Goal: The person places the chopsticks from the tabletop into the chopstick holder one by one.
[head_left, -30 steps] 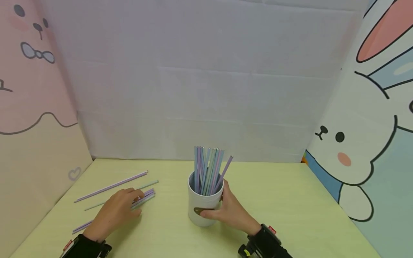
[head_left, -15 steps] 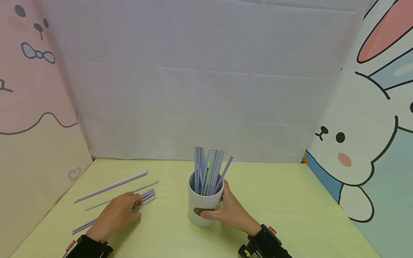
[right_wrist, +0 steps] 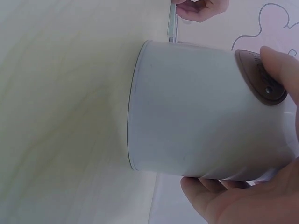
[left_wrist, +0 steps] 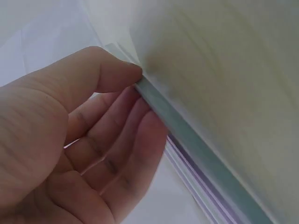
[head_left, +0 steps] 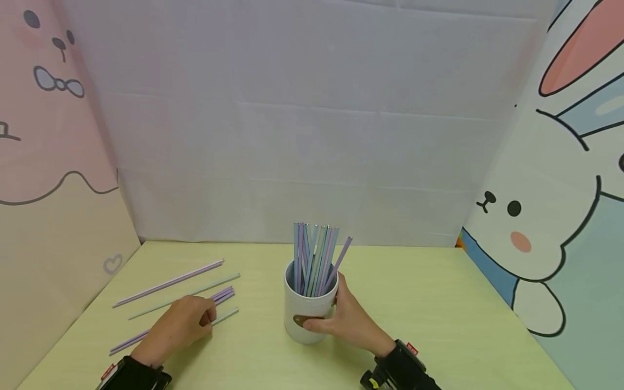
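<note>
With thumb and fingertips my left hand (head_left: pixel 180 327) pinches a pale green straw (left_wrist: pixel 201 151), low over the table at left. Beside it lie several purple straws (head_left: pixel 224 295), partly covered by the hand. My right hand (head_left: pixel 353 319) grips a white cup (head_left: pixel 303 311) by its side, the thumb at the brown label (right_wrist: pixel 259 77) and the other fingers round the back. The cup stands upright, with several blue, purple and green straws (head_left: pixel 314 260) rising from it. One purple straw (head_left: pixel 343 254) leans out to the right.
Farther back at left lie purple straws (head_left: pixel 168 283) and a single green straw (head_left: pixel 219 281). The yellowish table (head_left: pixel 439 309) ends at a pale back sheet (head_left: pixel 312 135), with cartoon-printed panels (head_left: pixel 536 233) on both sides.
My left hand has drawn the green straw away from the purple ones, toward the near side, and its fingers have closed in. The right hand and cup have stayed put.
</note>
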Motion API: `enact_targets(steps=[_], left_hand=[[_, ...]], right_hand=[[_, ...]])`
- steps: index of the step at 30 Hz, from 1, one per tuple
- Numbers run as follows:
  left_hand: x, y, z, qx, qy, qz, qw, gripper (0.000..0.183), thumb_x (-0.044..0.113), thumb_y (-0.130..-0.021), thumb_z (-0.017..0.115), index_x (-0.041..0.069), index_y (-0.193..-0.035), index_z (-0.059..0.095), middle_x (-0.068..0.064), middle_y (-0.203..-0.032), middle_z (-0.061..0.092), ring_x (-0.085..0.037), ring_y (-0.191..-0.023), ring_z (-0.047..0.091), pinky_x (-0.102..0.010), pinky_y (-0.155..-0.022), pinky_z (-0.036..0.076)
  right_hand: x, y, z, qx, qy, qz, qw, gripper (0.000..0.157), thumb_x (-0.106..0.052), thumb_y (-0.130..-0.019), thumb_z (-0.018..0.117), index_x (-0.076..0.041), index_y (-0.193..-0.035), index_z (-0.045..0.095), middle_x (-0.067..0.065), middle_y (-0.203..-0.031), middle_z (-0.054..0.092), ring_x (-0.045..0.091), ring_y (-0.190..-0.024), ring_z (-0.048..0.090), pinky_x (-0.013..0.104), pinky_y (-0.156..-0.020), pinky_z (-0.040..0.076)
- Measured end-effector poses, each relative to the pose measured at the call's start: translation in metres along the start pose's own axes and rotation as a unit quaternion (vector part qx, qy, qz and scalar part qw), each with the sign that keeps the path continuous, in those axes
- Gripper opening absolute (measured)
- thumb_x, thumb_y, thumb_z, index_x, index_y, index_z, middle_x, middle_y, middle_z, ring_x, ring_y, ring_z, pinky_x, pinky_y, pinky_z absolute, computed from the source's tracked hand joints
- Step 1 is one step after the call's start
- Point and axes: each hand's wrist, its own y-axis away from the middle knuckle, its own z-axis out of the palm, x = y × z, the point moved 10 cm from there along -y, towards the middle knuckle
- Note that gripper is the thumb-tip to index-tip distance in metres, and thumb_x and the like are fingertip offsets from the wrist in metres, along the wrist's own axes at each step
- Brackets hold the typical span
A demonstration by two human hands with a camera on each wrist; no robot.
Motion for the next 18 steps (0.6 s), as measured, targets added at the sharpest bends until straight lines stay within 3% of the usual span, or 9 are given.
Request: enact_targets(steps=[7,13,18], left_hand=[[0.024,-0.004,-0.022,0.053,0.008,0.031,0.9981,0.023,0.005,-0.072,0.073,0.022,-0.08,0.061,0.017,-0.07,0.053,0.0,-0.064,0.049,-0.022,-0.057,0.047],[0.056,-0.008,-0.059,0.122,0.038,0.055,0.9903,0.024,0.005,-0.073,0.072,0.024,-0.083,0.062,0.02,-0.072,0.056,0.005,-0.063,0.052,-0.019,-0.056,0.049],[0.082,-0.017,-0.095,0.177,0.092,0.072,0.9773,0.022,0.008,-0.076,0.073,0.024,-0.087,0.062,0.02,-0.074,0.059,0.004,-0.063,0.056,-0.019,-0.057,0.052]], right_hand=[[0.011,-0.002,-0.001,0.018,0.014,-0.014,1.0,0.111,-0.021,-0.069,0.087,-0.022,-0.149,0.01,0.0,-0.139,0.039,0.017,-0.121,0.045,0.047,-0.099,0.039],[0.029,-0.007,-0.002,0.03,0.043,-0.031,0.998,0.111,-0.035,-0.067,0.087,-0.032,-0.147,0.011,-0.007,-0.137,0.041,0.013,-0.12,0.046,0.044,-0.098,0.042],[0.023,-0.005,-0.002,0.034,0.053,-0.04,0.997,0.111,-0.034,-0.067,0.087,-0.027,-0.148,0.012,-0.005,-0.136,0.043,0.014,-0.118,0.048,0.045,-0.096,0.043]])
